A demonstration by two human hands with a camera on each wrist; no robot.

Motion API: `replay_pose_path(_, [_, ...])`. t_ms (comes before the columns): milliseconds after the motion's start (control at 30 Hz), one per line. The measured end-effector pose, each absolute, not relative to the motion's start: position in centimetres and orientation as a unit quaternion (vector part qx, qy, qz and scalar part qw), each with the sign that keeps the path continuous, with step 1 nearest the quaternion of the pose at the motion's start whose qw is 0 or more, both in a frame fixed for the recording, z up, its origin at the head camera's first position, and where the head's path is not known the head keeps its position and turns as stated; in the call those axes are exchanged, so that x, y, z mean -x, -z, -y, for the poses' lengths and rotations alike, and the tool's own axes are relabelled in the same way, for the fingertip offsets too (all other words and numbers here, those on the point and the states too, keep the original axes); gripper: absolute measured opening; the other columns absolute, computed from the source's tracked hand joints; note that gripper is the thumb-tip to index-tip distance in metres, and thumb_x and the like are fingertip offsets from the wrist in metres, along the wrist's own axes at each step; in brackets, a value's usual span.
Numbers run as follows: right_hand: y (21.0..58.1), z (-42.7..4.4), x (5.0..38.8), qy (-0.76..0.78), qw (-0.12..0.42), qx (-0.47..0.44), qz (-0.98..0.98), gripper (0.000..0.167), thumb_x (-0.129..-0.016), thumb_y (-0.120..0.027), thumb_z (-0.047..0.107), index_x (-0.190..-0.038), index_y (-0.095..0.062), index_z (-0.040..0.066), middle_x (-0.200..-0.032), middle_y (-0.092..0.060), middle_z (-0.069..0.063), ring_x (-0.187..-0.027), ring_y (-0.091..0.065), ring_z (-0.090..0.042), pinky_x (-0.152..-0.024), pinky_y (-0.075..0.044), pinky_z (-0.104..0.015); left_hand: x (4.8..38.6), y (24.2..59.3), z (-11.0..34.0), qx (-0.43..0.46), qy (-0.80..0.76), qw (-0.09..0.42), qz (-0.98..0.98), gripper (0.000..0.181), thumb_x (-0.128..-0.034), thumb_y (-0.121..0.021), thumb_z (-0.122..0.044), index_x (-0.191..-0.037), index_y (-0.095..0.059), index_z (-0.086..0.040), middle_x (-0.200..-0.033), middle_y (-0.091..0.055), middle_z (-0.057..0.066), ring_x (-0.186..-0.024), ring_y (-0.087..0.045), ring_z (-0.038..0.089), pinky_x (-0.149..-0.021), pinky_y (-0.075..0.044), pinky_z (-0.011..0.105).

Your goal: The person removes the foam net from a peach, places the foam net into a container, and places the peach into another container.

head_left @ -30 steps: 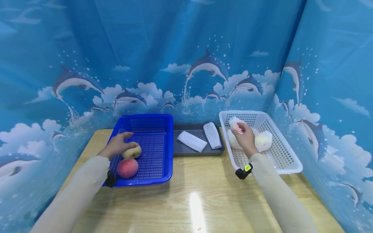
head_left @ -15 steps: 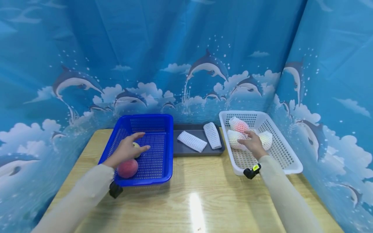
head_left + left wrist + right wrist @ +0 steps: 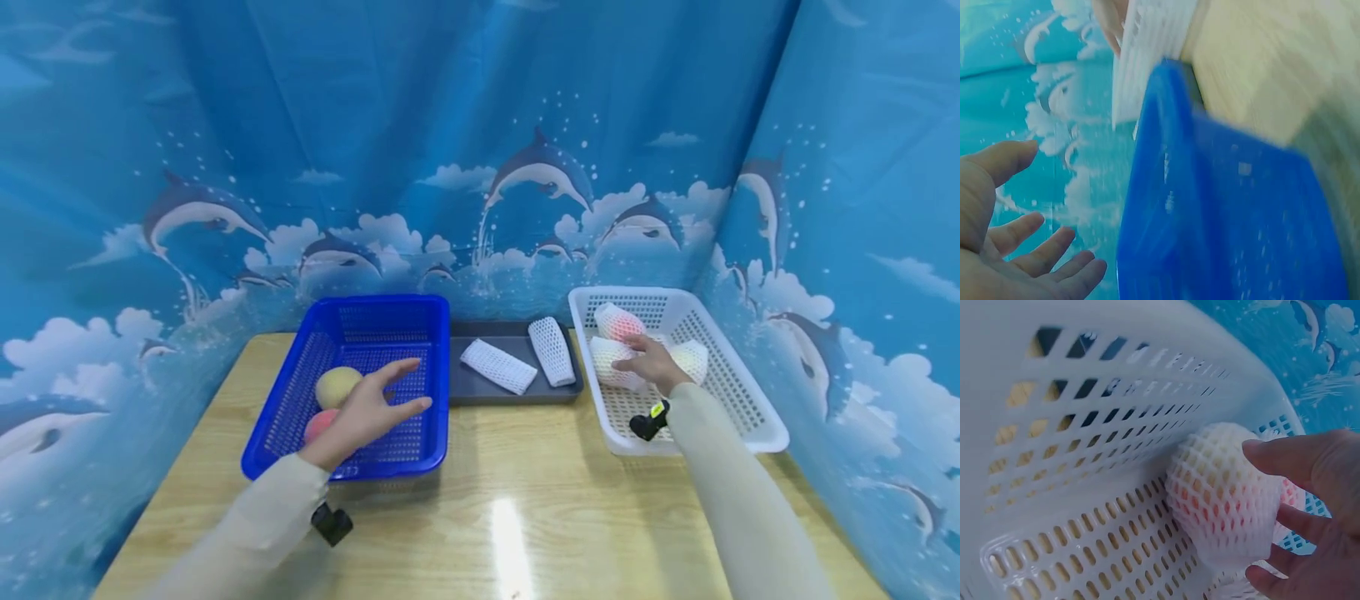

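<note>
My left hand hovers over the front of the blue basket, fingers spread and holding nothing. A yellow round fruit and a red peach lie in that basket; the hand partly hides the peach. Inside the white basket my right hand is beside a pale fruit in a white foam net. In the right wrist view its loosely bent fingers are close around one side of the netted fruit. Behind it lies a pink netted fruit; another pale netted fruit sits right.
Between the baskets stands a shallow grey tray with two flat foam net sleeves, one lying slanted and one nearly lengthwise. A dolphin-print curtain stands behind and at the sides. The wooden table extends in front.
My right hand has let go of the pink netted fruit and drawn back toward me. My left hand has moved away from the yellow fruit, rightward and nearer the basket's front.
</note>
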State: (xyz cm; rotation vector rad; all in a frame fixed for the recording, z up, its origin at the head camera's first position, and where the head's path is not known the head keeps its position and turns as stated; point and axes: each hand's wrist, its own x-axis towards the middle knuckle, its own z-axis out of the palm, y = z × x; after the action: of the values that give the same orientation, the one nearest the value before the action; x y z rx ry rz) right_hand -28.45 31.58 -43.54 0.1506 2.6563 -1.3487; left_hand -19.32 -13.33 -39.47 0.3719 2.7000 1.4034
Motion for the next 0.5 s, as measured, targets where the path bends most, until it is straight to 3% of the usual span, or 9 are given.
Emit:
replay_pose_path(200, [44.4,-31.6,29.0,0.424,0.085,-0.048,-0.900,0.078,-0.082,-0.068,0.007,-0.145,-0.025,-0.009,-0.147,-0.024,-0.036,-0.134,-0.026,-0.050,-0.113,-0.023,-0.057,17.7,40.5,11.2,-0.143,-0.519,0.038,-0.842,0.065,-0.0839,-0.075,-0.024,-0.141,-0.046,-0.009,-0.143,-0.048,0.012,-0.134,-0.042,0.031,-0.107,-0.039,0.047])
replay_pose_path(500, [45.0,-31.2,29.1,0.419,0.095,-0.034,-0.902,0.086,-0.083,-0.068,0.007,-0.148,-0.014,-0.008,-0.151,-0.015,-0.035,-0.137,-0.018,-0.051,-0.114,-0.016,-0.059,16.0,41.8,9.5,-0.151,-0.578,0.040,-0.801,0.062,-0.0834,-0.075,-0.020,-0.139,-0.049,-0.011,-0.143,-0.048,0.010,-0.135,-0.040,0.028,-0.109,-0.038,0.046])
